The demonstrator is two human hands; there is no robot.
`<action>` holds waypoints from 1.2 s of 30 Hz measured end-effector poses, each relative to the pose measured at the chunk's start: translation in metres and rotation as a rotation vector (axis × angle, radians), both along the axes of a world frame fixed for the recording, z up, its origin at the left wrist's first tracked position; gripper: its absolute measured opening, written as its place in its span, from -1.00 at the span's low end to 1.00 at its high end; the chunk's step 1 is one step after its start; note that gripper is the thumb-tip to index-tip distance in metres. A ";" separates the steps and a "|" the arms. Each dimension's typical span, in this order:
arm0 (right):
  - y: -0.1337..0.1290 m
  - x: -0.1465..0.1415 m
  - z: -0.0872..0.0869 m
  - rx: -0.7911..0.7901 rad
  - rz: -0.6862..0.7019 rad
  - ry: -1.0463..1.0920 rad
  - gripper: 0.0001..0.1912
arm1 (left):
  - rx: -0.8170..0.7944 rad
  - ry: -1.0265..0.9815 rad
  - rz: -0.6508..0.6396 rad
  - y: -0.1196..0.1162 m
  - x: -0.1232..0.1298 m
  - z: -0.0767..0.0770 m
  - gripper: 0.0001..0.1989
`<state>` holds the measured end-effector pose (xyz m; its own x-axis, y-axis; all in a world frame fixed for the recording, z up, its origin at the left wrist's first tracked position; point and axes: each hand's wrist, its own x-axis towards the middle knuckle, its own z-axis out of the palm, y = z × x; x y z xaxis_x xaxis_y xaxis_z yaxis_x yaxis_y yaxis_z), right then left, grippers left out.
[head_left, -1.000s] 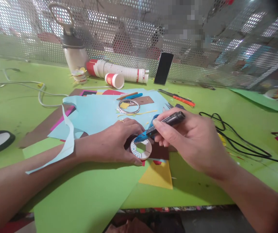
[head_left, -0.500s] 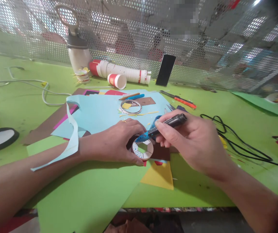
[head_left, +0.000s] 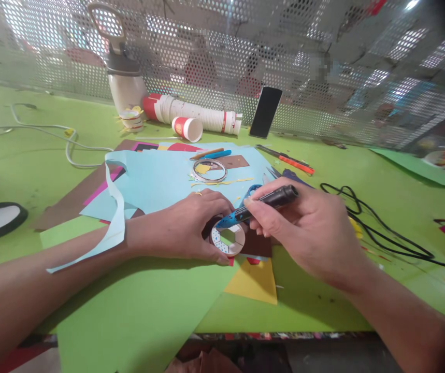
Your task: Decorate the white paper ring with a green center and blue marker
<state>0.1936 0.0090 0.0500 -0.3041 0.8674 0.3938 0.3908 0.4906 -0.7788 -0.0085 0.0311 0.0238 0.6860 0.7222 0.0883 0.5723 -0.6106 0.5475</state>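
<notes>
My left hand (head_left: pixel 201 228) is closed around a small round paper cup piece (head_left: pixel 240 239), steadying it on the papers. Its white face has a hexagonal opening, dividing lines and blue dots on the left side. A black and blue marker (head_left: pixel 264 202) is pinched in my right hand (head_left: pixel 303 228), its tip at the upper left of the white face. Behind the right fingers lie scissors with blue handles (head_left: pixel 252 191), partly hidden. A curled light blue paper strip (head_left: pixel 117 207) passes over my left forearm.
Light blue sheets (head_left: pixel 156 176) bear a tape ring (head_left: pixel 210 170) and pens (head_left: pixel 218 154). Behind stand a phone (head_left: pixel 266 112), stacked paper cups (head_left: pixel 195 113) and a white container (head_left: pixel 127 88) before a perforated screen. An orange cutter (head_left: pixel 296 164) and black cable (head_left: pixel 385 233) lie right.
The view has shifted very slightly. Both hands keep their holds, and the marker's tip stays at nearly the same spot on the white face.
</notes>
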 end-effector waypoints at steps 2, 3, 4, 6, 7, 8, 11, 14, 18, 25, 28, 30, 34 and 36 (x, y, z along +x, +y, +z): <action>0.000 0.000 0.000 0.020 -0.013 -0.013 -0.85 | -0.002 -0.005 0.000 0.000 0.000 0.000 -0.53; -0.001 0.000 -0.001 0.028 -0.017 -0.018 -0.85 | -0.001 -0.009 0.000 0.000 0.000 0.000 -0.52; -0.001 0.000 -0.001 0.032 -0.020 -0.023 -0.84 | -0.001 -0.011 -0.001 0.000 0.000 0.000 -0.52; 0.000 -0.001 -0.001 0.040 -0.026 -0.031 -0.82 | -0.004 -0.010 -0.003 0.001 0.000 0.000 -0.52; 0.000 -0.002 -0.002 0.044 -0.033 -0.035 -0.81 | -0.004 -0.011 -0.002 0.001 0.000 0.000 -0.51; 0.000 -0.002 -0.002 0.048 -0.041 -0.042 -0.80 | -0.004 -0.013 -0.002 0.001 0.000 0.000 -0.51; -0.001 -0.002 -0.003 0.068 -0.058 -0.053 -0.78 | -0.004 -0.023 -0.001 0.001 -0.001 -0.001 -0.51; -0.002 0.000 -0.002 0.101 -0.062 -0.042 -0.77 | -0.001 -0.019 -0.006 0.002 -0.001 -0.003 -0.50; -0.003 0.003 0.004 0.154 -0.140 -0.016 -0.77 | 0.020 -0.006 -0.005 0.002 -0.001 -0.003 -0.52; 0.000 0.003 0.004 0.169 -0.164 -0.040 -0.77 | 0.027 0.024 0.005 0.001 0.000 -0.001 -0.55; -0.001 0.002 0.000 0.137 -0.125 -0.043 -0.79 | 0.030 0.019 0.004 0.001 -0.001 -0.002 -0.56; -0.001 0.002 -0.001 0.123 -0.109 -0.033 -0.79 | 0.029 0.021 0.010 0.001 -0.001 -0.002 -0.56; -0.001 0.002 -0.001 0.100 -0.100 -0.031 -0.77 | 0.028 0.017 0.019 0.000 0.000 -0.001 -0.56; -0.001 0.002 0.000 0.096 -0.103 -0.042 -0.78 | 0.029 0.010 0.012 0.000 0.000 -0.001 -0.56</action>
